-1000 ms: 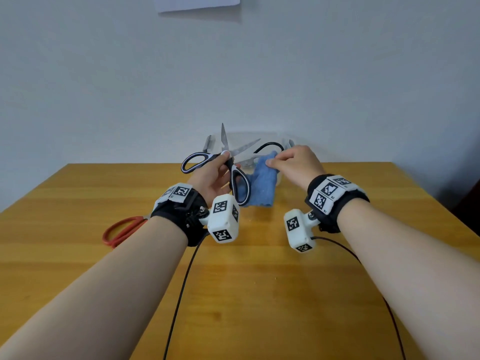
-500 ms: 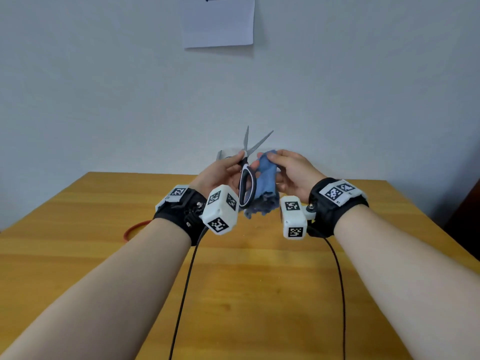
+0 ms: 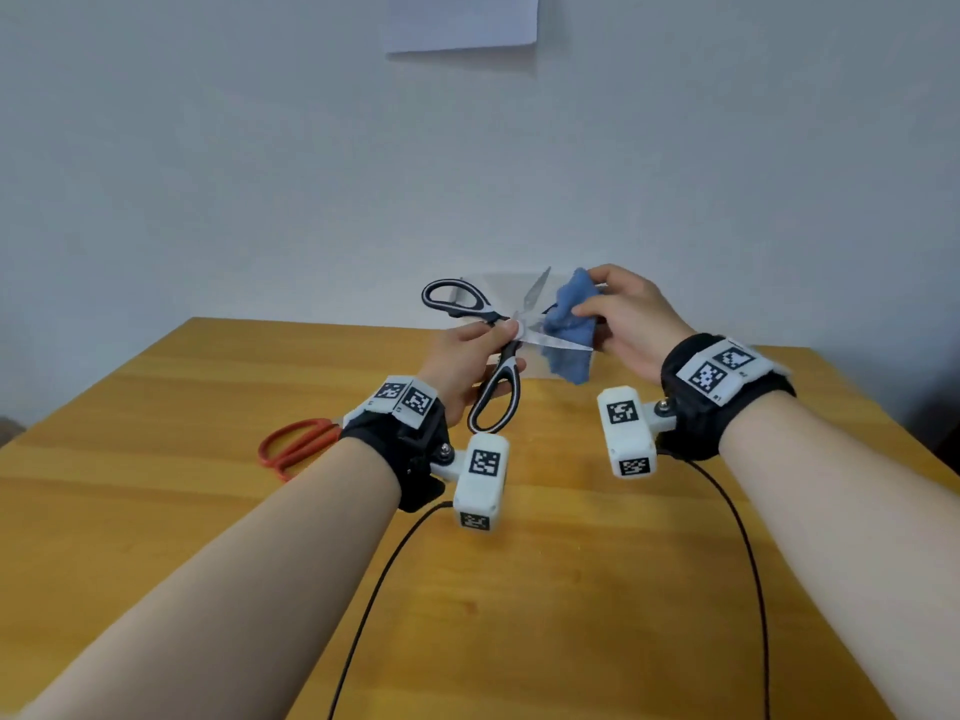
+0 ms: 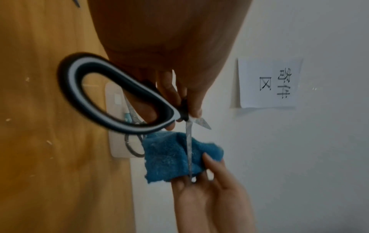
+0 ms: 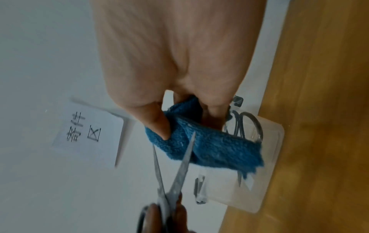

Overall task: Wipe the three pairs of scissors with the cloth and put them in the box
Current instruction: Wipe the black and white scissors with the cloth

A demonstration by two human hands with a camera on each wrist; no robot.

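Observation:
My left hand pinches the black-and-white scissors near the pivot and holds them above the table, blades spread apart. In the left wrist view one big handle loop fills the middle. The right hand grips the bunched blue cloth against one blade. Behind both hands, at the table's far edge by the wall, stands the clear plastic box with a dark-handled pair of scissors inside. A red-handled pair lies flat on the table, left of my left wrist.
The wooden table stretches toward me, crossed by two black wrist cables. A white sheet of paper is stuck on the wall above the box.
The scissors have swung from blades-up to blades pointing right, handles toward the left. The right hand has moved the cloth up onto a blade.

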